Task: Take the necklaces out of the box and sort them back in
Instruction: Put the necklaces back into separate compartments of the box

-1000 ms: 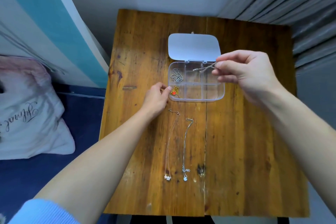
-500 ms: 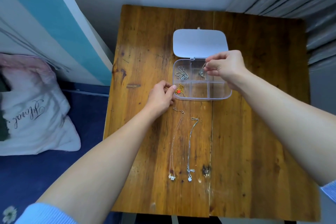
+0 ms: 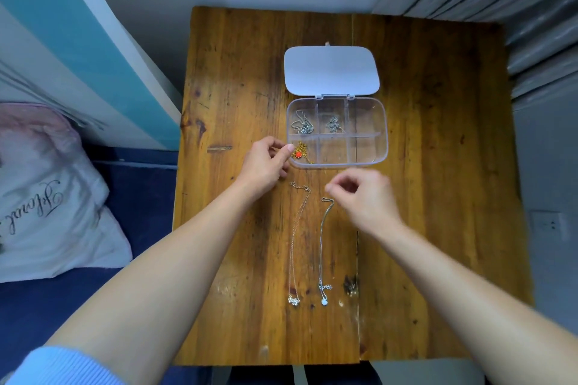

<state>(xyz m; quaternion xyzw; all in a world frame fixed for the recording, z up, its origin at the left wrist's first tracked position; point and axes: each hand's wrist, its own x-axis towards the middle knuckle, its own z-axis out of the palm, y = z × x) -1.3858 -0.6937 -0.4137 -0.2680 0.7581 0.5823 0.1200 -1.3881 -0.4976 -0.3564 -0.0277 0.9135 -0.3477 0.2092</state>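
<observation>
Right hand (image 3: 364,197) hovers, grip loose and empty, just above the clasp of the thin silver chain necklace (image 3: 322,247) stretched on the wooden table (image 3: 438,197). Feather-light, limp, tangle-prone, I'd say: pinch at the clasp. Left hand (image 3: 266,166) steadies the clear compartmented plastic box (image 3: 383,134).

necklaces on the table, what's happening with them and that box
A person is sorting necklaces into a clear box with its lid open. Three compartments already hold one each: two silver ones at the back, a gold one with an orange pendant front left. The left hand rests at the box's front-left corner. The right hand is blurred, reaching at the top of the right chain; the left chain lies beside it.
</observation>
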